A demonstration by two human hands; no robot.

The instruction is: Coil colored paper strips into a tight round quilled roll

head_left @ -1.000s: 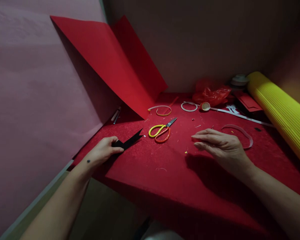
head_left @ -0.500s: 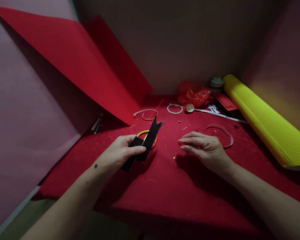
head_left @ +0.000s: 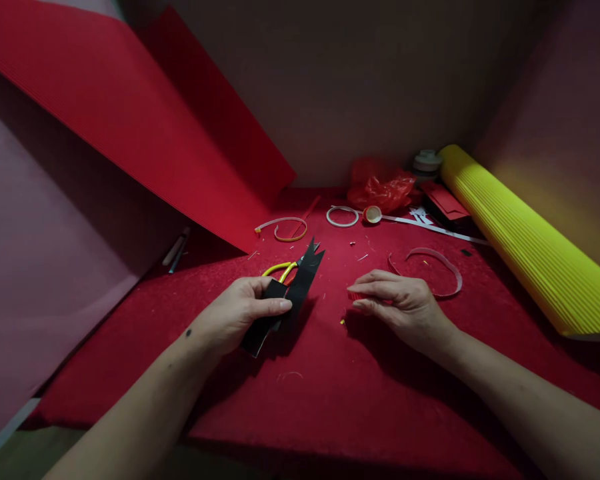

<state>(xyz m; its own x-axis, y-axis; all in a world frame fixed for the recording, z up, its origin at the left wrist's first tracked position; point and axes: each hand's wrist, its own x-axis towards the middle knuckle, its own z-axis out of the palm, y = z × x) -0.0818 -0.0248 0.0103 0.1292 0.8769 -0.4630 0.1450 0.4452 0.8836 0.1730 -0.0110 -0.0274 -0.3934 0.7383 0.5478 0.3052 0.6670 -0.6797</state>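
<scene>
Black paper strips point(head_left: 304, 275), one end cut into a V-notch, are pinched between the thumb and fingers of my left hand point(head_left: 247, 307). Just behind them, scissors point(head_left: 281, 268) with yellow and red handles show in part; the strips cover the rest. My right hand point(head_left: 403, 301) is held a little above the cloth, its thumb and fingertips closed on a small ribbed red piece point(head_left: 355, 295) that they mostly hide. Below those fingertips lies a tiny yellow scrap point(head_left: 343, 323). Beyond the right hand curls a pinkish paper strip point(head_left: 459, 277).
A large red corrugated sheet point(head_left: 145, 133) leans at the left. The yellow corrugated roll point(head_left: 525, 247) lies along the right. Toward the back are a red plastic bag point(head_left: 383, 188), a white coil point(head_left: 343, 216), a small round roll point(head_left: 372, 215) and a curled strip point(head_left: 291, 239). Pens point(head_left: 175, 252) lie left.
The view has shifted slightly, so the background sits further left. The black strips have tilted and moved a little, showing more of the scissors. Both hands keep their hold.
</scene>
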